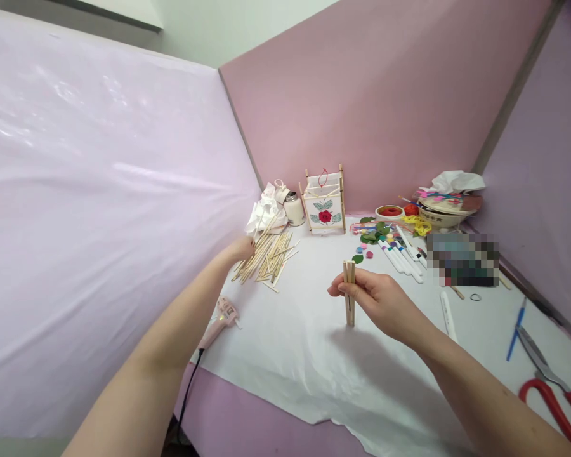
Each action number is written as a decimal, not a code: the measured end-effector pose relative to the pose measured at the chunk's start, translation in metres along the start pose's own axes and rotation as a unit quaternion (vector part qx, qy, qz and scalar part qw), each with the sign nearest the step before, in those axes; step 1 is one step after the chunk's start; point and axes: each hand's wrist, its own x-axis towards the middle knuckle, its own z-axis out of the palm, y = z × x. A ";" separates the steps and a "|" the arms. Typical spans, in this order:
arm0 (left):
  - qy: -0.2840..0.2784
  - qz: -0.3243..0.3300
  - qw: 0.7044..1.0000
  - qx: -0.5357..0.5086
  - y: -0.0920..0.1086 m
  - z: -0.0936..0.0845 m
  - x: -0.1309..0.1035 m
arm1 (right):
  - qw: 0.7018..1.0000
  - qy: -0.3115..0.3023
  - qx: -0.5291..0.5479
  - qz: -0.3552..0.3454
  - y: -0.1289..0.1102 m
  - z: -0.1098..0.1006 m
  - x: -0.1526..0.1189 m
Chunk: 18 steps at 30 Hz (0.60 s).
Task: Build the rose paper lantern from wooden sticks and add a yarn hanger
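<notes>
My right hand (375, 295) is closed around a few short wooden sticks (350, 311), held upright in a small bundle above the white sheet. The bundle's lower ends are at or close to the sheet; whether they touch it I cannot tell. At the left, my left hand (242, 249) reaches to the edge of a loose pile of thin wooden sticks (276, 257). Its fingers look curled in among the sticks and are mostly hidden, so what they grip does not show. Nearer me lies a pink hot glue gun (221, 320) with a black cord.
A stick-framed lantern (324, 212) with a red flower stands at the back beside a cream jar (294, 209). Several white markers (400, 257), green leaves (374, 235) and a bowl (440, 219) sit back right. Red-handled scissors (545, 365) and a blue pen-like tool (514, 336) lie front right.
</notes>
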 end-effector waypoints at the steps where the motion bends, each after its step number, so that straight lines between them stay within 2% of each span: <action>1: -0.020 0.006 1.000 -0.010 0.002 0.004 0.006 | 1.000 0.001 0.000 0.000 0.000 0.000 0.000; 3: -0.070 0.033 0.994 -0.075 0.006 0.020 0.006 | 1.000 0.006 -0.004 -0.003 0.001 0.001 0.000; 6: -0.120 0.073 0.956 -0.257 0.021 0.058 -0.020 | 1.000 0.025 -0.004 -0.009 0.002 0.001 0.002; 10: -0.173 0.024 0.883 -0.436 0.052 0.106 -0.056 | 0.998 0.062 0.009 -0.011 0.006 -0.002 0.006; 13: -0.178 0.024 0.857 -0.484 0.068 0.125 -0.066 | 0.995 0.098 0.026 -0.013 0.011 -0.007 0.010; 18: -0.168 0.073 0.854 -0.488 0.068 0.143 -0.071 | 0.990 0.123 0.073 -0.011 0.016 -0.009 0.014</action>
